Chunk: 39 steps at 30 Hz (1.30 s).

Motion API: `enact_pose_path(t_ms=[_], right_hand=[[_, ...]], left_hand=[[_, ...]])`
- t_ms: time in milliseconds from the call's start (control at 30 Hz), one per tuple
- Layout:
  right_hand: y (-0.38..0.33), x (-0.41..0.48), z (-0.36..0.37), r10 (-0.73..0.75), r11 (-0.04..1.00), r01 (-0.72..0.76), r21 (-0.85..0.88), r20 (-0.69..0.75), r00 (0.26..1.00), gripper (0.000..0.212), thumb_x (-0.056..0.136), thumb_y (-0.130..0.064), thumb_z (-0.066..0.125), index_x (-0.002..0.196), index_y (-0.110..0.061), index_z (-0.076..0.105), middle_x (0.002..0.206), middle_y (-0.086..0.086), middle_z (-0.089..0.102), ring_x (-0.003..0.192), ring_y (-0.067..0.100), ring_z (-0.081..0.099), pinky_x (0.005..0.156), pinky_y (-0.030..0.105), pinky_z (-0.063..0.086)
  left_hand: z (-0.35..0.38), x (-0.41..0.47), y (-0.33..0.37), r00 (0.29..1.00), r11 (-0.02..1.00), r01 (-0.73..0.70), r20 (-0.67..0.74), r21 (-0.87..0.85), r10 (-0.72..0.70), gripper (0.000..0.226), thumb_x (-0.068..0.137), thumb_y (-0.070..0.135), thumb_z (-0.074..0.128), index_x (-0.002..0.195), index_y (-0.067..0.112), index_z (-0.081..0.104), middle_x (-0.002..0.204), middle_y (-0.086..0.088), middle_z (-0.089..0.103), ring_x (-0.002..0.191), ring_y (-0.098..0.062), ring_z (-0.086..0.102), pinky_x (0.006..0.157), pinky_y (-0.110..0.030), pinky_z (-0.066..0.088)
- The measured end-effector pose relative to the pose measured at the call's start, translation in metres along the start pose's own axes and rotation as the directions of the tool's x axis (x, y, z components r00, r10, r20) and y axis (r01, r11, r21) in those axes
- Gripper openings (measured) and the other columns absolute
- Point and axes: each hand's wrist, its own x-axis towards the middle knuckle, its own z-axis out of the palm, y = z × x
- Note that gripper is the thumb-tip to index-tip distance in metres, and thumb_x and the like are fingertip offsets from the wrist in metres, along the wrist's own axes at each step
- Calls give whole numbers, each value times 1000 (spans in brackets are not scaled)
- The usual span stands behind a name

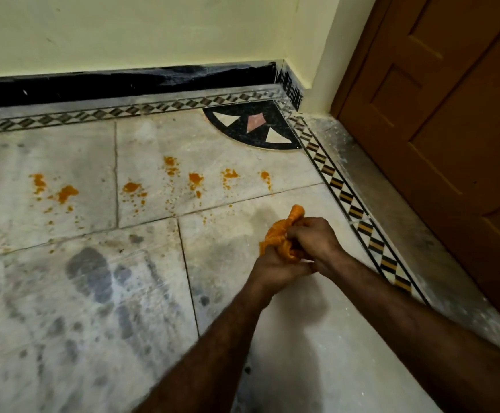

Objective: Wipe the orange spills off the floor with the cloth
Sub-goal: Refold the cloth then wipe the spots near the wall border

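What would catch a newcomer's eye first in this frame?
Both hands, left hand and right hand, grip a bunched orange cloth low over the marble floor, right of centre. Beyond them a ragged row of orange spills runs leftward across the tiles. A black fan-shaped inlay sits in the far corner beside the brown door.

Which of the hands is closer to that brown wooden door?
Right. The right hand grips the orange cloth on the side toward the door; the left hand holds the cloth beside it, farther from the door.
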Motion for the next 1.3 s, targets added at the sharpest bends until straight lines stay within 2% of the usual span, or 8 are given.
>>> enact_pose_path(t_ms=[233, 467, 600, 700, 833, 967, 1133, 1300], right_hand=[[-44, -18, 8, -29, 959, -27, 281, 194, 981, 17, 87, 7, 68, 101, -3, 70, 94, 16, 73, 81, 24, 74, 74, 38, 64], [-90, -28, 4, -164, 963, 230, -140, 372, 913, 46, 94, 5, 57, 128, -25, 67, 119, 0, 74, 112, 13, 68, 99, 34, 55], [-110, -24, -2, -178, 950, 224, -217, 214, 961, 38, 90, 0, 70, 120, -23, 69, 114, 1, 73, 103, 18, 69, 81, 36, 62], [-116, -18, -13, -29, 972, 54, -229, 110, 994, 50, 89, -24, 78, 134, -20, 56, 123, 4, 63, 106, 18, 62, 81, 32, 51], [-118, -25, -28, 190, 982, -174, -76, 320, 928, 49, 92, -55, 66, 129, -22, 64, 125, 2, 71, 119, 23, 62, 108, 44, 35], [-114, -31, -36, 145, 985, -168, 49, 309, 940, 36, 97, -41, 57, 125, -23, 69, 130, 3, 70, 124, 23, 59, 115, 47, 31], [-107, -30, -43, 61, 985, -106, 136, 298, 952, 35, 93, -14, 63, 127, -17, 63, 130, 10, 67, 118, 26, 60, 101, 37, 44], [-94, -15, -31, -71, 979, 12, 203, 284, 956, 65, 85, 5, 70, 140, -26, 54, 116, 16, 75, 111, 30, 69, 96, 36, 54]], left_hand=[[-20, 0, 23, 965, 990, 75, -243, -120, -102, 65, 66, 41, 69, 127, 30, 53, 112, 4, 67, 103, -17, 65, 87, -36, 57], [-51, -4, 56, 958, 864, 112, -179, -491, -226, 44, 78, 11, 55, 120, 15, 68, 110, -12, 74, 103, -28, 69, 80, -32, 57], [-68, -15, 83, 960, 780, 114, -134, -615, -245, 17, 97, 19, 57, 105, 10, 69, 97, -10, 77, 100, -27, 71, 100, -44, 53], [-78, -15, 95, 953, 761, 178, -85, -623, -292, 31, 99, 14, 55, 127, 2, 59, 115, -13, 70, 103, -23, 68, 92, -38, 54], [-85, -19, 122, 941, 785, 291, 16, -547, -338, 69, 82, 13, 68, 146, 3, 44, 145, -16, 54, 129, -31, 55, 110, -42, 44], [-93, -35, 142, 954, 776, 274, 61, -568, -293, 65, 78, 0, 60, 142, -3, 45, 123, -20, 64, 100, -27, 67, 86, -38, 60], [-101, -13, 131, 945, 798, 302, 52, -522, -324, 82, 58, 4, 63, 139, 6, 48, 123, -20, 65, 113, -40, 61, 100, -56, 52], [-127, -2, 114, 945, 831, 314, 65, -458, -321, 66, 72, -10, 63, 134, 9, 54, 125, -18, 65, 115, -38, 62, 97, -54, 54]])
